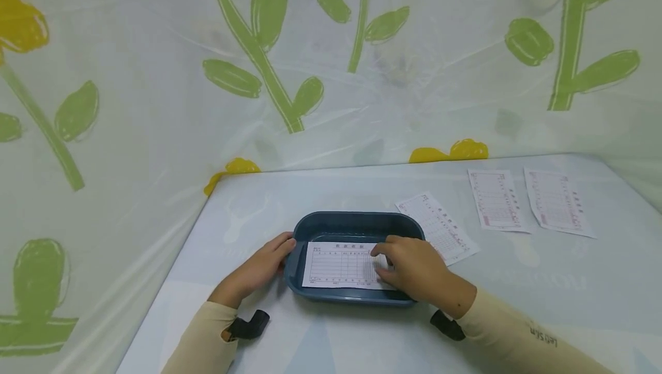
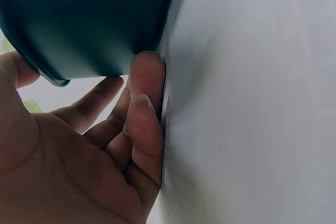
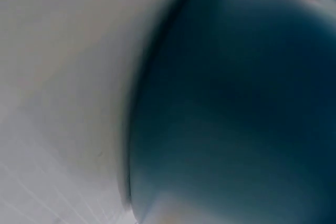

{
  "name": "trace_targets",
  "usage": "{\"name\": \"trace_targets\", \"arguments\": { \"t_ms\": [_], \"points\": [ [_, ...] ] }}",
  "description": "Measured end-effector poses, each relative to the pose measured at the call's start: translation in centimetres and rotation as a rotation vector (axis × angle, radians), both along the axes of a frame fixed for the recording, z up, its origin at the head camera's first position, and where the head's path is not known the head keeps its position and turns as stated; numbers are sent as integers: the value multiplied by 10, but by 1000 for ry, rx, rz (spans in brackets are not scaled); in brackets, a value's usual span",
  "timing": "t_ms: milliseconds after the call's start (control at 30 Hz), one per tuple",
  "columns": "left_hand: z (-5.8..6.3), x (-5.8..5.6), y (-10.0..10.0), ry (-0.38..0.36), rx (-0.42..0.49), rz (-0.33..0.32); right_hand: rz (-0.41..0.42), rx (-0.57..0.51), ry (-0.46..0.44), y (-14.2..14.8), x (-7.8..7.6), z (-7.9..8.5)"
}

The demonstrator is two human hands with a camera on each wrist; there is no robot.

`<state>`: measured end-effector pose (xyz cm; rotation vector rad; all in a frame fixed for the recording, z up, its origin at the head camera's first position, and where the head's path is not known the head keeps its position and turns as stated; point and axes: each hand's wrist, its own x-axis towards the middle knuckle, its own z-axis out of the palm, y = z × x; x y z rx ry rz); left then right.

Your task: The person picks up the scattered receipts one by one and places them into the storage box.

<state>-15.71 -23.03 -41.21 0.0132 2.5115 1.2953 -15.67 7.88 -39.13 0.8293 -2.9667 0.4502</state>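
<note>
A dark blue plastic basin (image 1: pixel 357 222) stands on the table. Inside it lies a white printed form (image 1: pixel 331 265) with a ruled grid, along the near side. My left hand (image 1: pixel 264 268) holds the basin's left end; in the left wrist view, the thumb is at the rim and fingers (image 2: pixel 147 74) are at the outer wall, low by the tabletop. Over the form's right part is my right hand (image 1: pixel 416 265), its thumb and forefinger bent and apart, fingertips at the paper. That hand covers the form's right end. The basin wall (image 3: pixel 226 93) fills much of the right wrist view.
One loose printed form (image 1: pixel 439 227) lies slanted, partly behind the basin's right end. Farther right on the table are two more, a form (image 1: pixel 499 201) and another form (image 1: pixel 558 201). A flower-patterned sheet (image 1: pixel 362 110) hangs behind the table (image 1: pixel 320 334).
</note>
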Motion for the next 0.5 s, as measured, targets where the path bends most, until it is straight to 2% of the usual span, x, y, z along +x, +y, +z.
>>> {"name": "trace_targets", "arguments": {
  "t_ms": [133, 300, 500],
  "points": [
    [0, 1, -2, 4, -3, 13, 15, -76, 33, 2, -1, 0],
    [-2, 2, 0, -19, 4, 29, 41, -222, 94, 18, -3, 0],
    [-1, 0, 3, -17, 7, 34, -42, -338, 166, 49, -5, 10]
  ]
}}
